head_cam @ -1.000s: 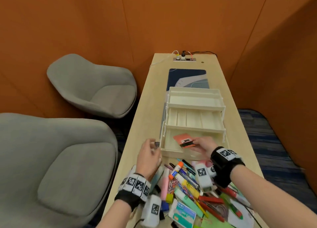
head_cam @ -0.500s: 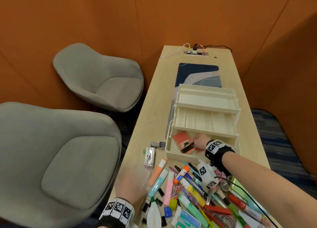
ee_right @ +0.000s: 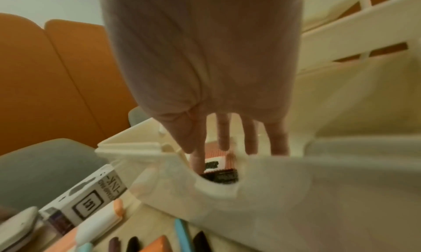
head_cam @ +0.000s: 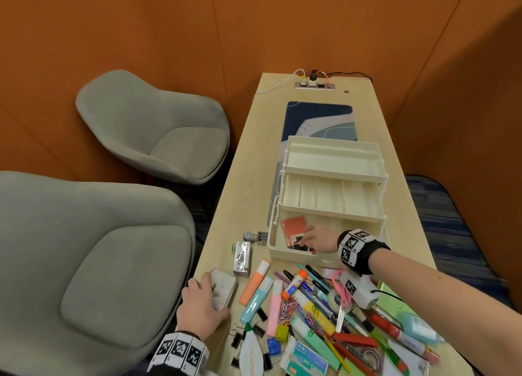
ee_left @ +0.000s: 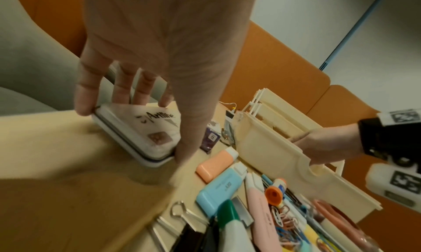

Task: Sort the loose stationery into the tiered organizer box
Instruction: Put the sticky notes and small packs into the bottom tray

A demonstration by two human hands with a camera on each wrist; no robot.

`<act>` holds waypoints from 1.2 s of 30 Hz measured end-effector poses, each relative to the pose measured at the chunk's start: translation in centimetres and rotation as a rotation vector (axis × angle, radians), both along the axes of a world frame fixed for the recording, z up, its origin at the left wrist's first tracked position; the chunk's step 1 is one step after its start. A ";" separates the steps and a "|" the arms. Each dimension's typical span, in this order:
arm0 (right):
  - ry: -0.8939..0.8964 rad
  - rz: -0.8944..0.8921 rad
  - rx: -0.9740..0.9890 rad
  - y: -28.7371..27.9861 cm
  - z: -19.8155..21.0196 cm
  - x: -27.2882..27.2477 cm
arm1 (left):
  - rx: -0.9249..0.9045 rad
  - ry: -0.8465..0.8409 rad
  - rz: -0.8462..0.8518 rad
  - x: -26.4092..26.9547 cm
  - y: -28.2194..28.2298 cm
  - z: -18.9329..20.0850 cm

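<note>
The cream tiered organizer (head_cam: 333, 160) stands open mid-table, its trays stepped back. My right hand (head_cam: 312, 238) reaches into the bottom tray (head_cam: 282, 253). Its fingers are straight, and the index finger touches an orange-red card (head_cam: 295, 226) that lies flat in the tray. The right wrist view shows those fingers (ee_right: 224, 135) extended over the card (ee_right: 215, 163). My left hand (head_cam: 202, 305) grips a white stamp pad tin (head_cam: 224, 288) at the table's near left edge. In the left wrist view, thumb and fingers (ee_left: 85, 100) clasp the tin (ee_left: 141, 129) by its sides.
A heap of highlighters (head_cam: 255, 282), pens, a glue stick (head_cam: 295, 283), binder clips and paper clips covers the near table. A small ink box (head_cam: 242, 258) and a stamp (head_cam: 255, 236) lie left of the organizer. Two grey chairs (head_cam: 158, 129) stand left of the table. A desk mat (head_cam: 319, 115) lies beyond the organizer.
My left hand has drawn back from the organizer's left side to the near table edge and taken hold of the stamp pad tin. My right hand has lowered the orange card into the bottom tray.
</note>
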State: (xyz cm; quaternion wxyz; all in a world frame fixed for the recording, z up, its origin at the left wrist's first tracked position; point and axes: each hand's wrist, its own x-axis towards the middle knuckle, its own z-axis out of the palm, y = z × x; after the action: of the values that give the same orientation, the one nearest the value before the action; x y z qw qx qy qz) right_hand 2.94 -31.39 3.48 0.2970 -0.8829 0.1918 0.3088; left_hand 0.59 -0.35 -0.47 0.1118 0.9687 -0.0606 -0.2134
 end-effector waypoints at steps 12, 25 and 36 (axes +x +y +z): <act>0.163 -0.088 0.189 1.0 -0.9 2.6 | -0.213 -0.155 0.074 -0.3 0.9 3.0; -0.249 -0.181 0.314 0.9 3.7 -2.9 | -0.484 -0.209 -0.030 1.1 -9.0 7.1; -0.035 -0.650 0.521 -1.5 2.1 -1.7 | -0.247 -0.207 -0.384 3.6 -15.1 5.7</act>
State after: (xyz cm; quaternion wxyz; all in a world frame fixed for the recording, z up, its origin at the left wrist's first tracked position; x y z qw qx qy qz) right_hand 1.22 -32.93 5.56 0.5956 -0.6771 0.3708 0.2220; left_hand 4.15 -15.48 5.19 0.1801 0.9351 -0.2802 -0.1211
